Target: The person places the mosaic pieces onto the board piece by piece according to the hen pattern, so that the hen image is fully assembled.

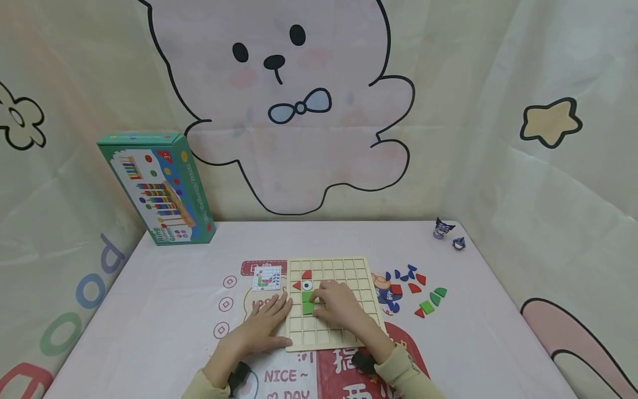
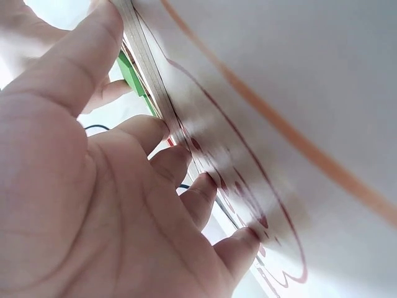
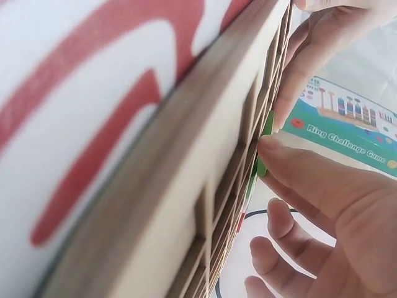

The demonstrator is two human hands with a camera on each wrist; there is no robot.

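Observation:
A wooden grid board (image 1: pixel 334 327) lies on the table with a few coloured tiles in its left columns. My right hand (image 1: pixel 341 305) is over the board, thumb and index finger pinching a green square tile (image 3: pixel 265 152) at the grid. Above that tile in the column are another green square, a white eye tile (image 1: pixel 307 285) and a red rounded tile (image 1: pixel 306 274); a red triangle (image 1: pixel 297 285) sits to the left. Fingers spread, my left hand (image 1: pixel 264 327) rests along the board's left edge, its thumb at the lower left side (image 2: pixel 142 37).
A small pattern card (image 1: pixel 266 278) lies left of the board. Loose red, blue and green tiles (image 1: pixel 427 306) are scattered to the right. A green game box (image 1: pixel 169 194) stands at the back left; two small dark figures (image 1: pixel 441 228) stand at the back right. A printed mat (image 1: pixel 286 377) lies under the board.

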